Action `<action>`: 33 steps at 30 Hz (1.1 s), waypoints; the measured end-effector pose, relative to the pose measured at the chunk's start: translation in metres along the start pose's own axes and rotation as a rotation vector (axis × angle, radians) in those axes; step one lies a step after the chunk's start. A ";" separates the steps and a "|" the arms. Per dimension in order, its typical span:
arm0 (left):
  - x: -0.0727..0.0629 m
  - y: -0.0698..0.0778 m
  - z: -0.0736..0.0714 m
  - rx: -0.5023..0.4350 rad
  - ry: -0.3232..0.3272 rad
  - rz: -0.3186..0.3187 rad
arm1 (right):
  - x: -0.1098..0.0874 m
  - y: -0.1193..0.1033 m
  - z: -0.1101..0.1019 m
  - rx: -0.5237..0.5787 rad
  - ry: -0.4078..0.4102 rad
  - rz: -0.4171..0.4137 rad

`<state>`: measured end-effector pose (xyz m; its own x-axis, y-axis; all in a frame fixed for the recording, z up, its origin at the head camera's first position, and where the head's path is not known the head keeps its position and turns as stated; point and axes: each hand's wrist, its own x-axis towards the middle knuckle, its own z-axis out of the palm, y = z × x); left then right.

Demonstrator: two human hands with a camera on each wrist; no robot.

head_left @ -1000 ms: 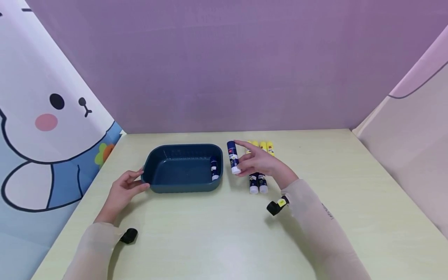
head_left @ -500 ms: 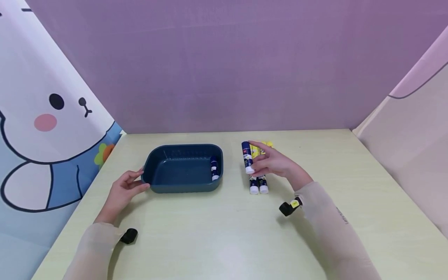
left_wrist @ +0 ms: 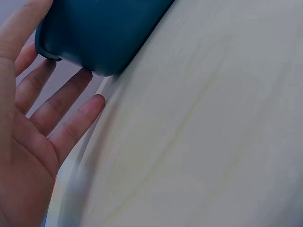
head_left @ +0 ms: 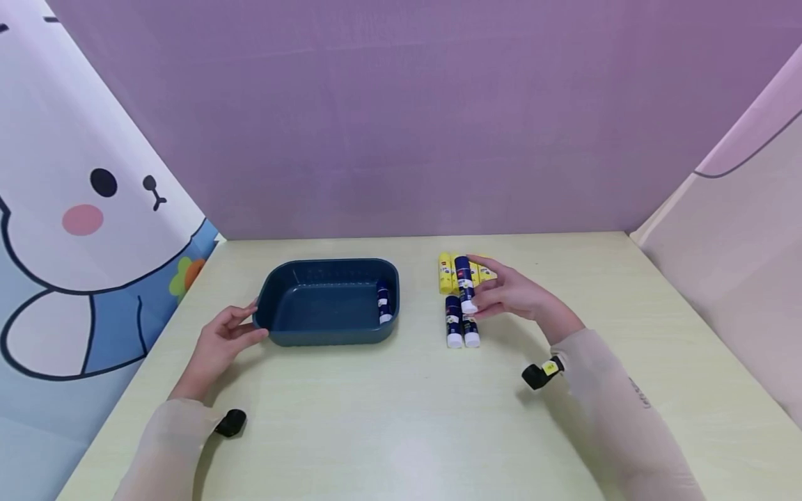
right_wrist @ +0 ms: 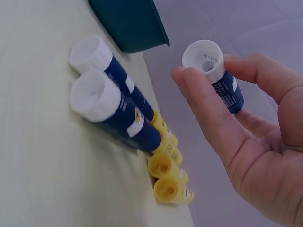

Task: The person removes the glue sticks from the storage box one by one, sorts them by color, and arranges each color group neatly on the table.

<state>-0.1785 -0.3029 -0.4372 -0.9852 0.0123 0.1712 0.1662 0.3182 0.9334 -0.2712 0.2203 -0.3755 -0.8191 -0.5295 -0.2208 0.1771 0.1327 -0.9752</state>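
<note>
A blue glue stick (head_left: 465, 284) with a white base is pinched between thumb and fingers of my right hand (head_left: 515, 291). It is raised and tilted above the other sticks; its white end (right_wrist: 203, 57) faces the right wrist camera. Below it, two more blue glue sticks (head_left: 453, 321) lie side by side on the table. Several yellow glue sticks (head_left: 445, 273) lie in a row just behind, partly hidden by the hand. My left hand (head_left: 219, 342) holds the left end of a dark teal plastic basin (left_wrist: 102, 33), thumb and fingers at its rim. One blue glue stick (head_left: 384, 302) lies inside, against the right wall.
The pale wooden table (head_left: 376, 417) ends at a purple backdrop (head_left: 426, 139) behind the basin. A panel with a cartoon animal (head_left: 81, 264) stands at the left, and a pale panel (head_left: 733, 264) at the right.
My right hand has moved to the right with the blue glue stick, from beside the basin to above the glue sticks on the table. The left hand and basin have stayed put.
</note>
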 end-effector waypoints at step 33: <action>0.001 -0.002 -0.001 -0.016 -0.009 0.011 | -0.023 0.045 -0.023 0.030 -0.051 0.170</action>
<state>-0.1795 -0.3049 -0.4386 -0.9836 0.0246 0.1787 0.1777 0.3031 0.9362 -0.2567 0.2575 -0.4139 -0.7473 -0.5438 -0.3819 0.3269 0.1995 -0.9238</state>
